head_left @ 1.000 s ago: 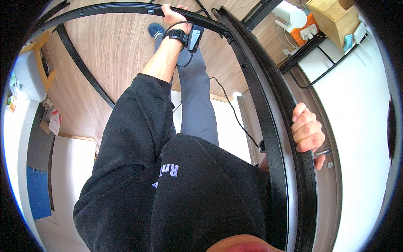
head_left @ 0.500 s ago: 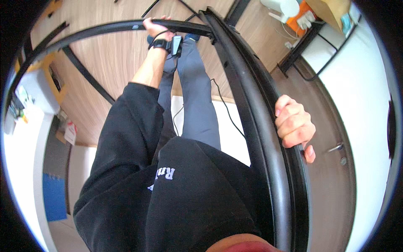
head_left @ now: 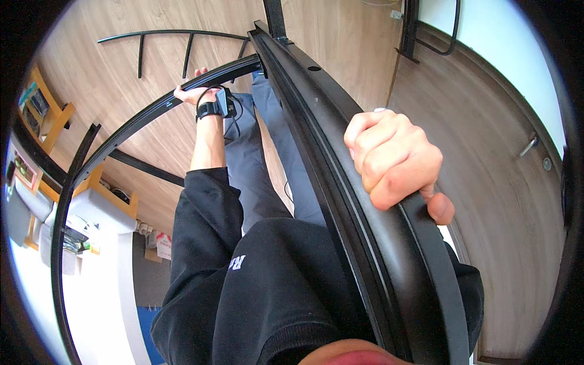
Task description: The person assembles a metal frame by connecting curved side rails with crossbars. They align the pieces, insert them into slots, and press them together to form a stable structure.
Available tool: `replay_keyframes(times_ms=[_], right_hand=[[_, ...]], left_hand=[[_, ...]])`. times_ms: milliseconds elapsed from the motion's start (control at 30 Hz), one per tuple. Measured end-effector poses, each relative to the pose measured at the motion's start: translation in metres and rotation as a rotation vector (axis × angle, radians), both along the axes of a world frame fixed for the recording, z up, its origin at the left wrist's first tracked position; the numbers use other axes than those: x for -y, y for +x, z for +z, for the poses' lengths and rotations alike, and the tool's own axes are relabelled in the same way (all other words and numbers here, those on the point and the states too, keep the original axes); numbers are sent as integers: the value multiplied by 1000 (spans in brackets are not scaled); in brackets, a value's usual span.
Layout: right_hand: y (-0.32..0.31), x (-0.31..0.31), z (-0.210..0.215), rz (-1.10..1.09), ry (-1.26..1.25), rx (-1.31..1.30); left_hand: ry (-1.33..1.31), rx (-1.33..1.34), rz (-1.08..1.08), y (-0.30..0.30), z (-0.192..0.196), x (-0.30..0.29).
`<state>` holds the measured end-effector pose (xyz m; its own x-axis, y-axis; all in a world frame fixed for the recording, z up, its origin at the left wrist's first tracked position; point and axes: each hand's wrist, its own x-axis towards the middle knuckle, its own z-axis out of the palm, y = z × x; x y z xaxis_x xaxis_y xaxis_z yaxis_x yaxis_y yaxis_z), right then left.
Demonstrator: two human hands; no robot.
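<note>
A large black metal frame stretches across the head view. Its thick beam runs from the upper middle down past my chest to the lower right. Around this beam's outer edge my right hand is closed, knuckles up. A thinner black bar meets the beam near its far end and curves away to the left. My left hand holds that bar from beneath, its fingertips showing on the far side. On my left wrist sits a black strap with a small grey device and a cable.
A black rail with short crosspieces lies on the wood floor ahead. Grey cushioned seating with a wooden frame stands at left. A brown door with a handle is at right. A black metal stand is at upper right.
The thick beam's near part has come closer and tilted, with my right hand on it. My left hand and the thinner bar have shifted left and nearer. My view has turned; the far rail now shows.
</note>
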<state>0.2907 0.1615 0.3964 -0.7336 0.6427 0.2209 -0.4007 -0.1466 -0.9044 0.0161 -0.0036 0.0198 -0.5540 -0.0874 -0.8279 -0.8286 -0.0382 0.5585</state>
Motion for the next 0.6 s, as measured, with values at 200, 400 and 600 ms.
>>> replay_keyframes(times_ms=[200, 400, 600], right_hand=[[4, -2, 2, -3, -23, 52], [6, 4, 18, -108, -107, 156], [4, 14, 20, -223, -75, 130]], left_hand=[[114, 153, 102, -8, -9, 3], [130, 183, 69, -7, -5, 3], [53, 140, 61, -2, 1, -6]])
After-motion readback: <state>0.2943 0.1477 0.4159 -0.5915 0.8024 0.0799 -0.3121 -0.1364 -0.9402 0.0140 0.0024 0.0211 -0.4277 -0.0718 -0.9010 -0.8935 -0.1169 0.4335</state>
